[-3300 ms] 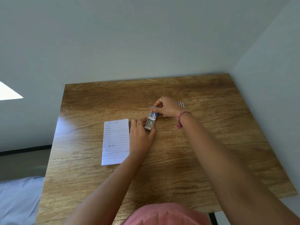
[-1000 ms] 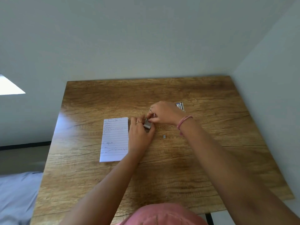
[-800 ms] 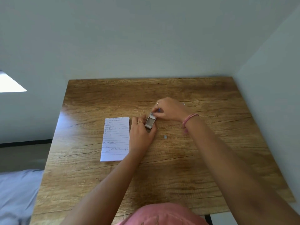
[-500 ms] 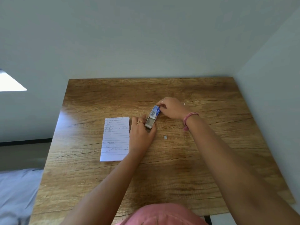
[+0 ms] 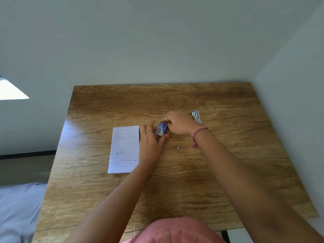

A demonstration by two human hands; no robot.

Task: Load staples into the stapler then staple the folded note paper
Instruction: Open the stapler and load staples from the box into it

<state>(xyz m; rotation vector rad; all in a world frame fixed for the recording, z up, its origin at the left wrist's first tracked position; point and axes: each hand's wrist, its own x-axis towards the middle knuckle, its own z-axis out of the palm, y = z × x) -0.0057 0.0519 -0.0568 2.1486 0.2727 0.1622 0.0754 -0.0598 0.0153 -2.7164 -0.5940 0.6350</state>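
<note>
Both hands, left hand [image 5: 150, 144] and right hand [image 5: 178, 124], grip the stapler [image 5: 161, 129], lid apparently closing; note paper [image 5: 124, 149] at 9 o'clock unstapled

We log: small blue stapler [image 5: 161, 129], mid-table; lined, handwritten note paper [image 5: 124, 149] flat to its left; staples [image 5: 196, 116] upper right.

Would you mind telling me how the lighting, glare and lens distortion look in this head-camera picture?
Head view: soft, even light; a pale sheen of glare on the table at its left edge, beside the note paper; wide-angle stretch makes the forearms balloon toward the bottom; the stapler between the left hand and right hand is small, its print unreadable.
</note>
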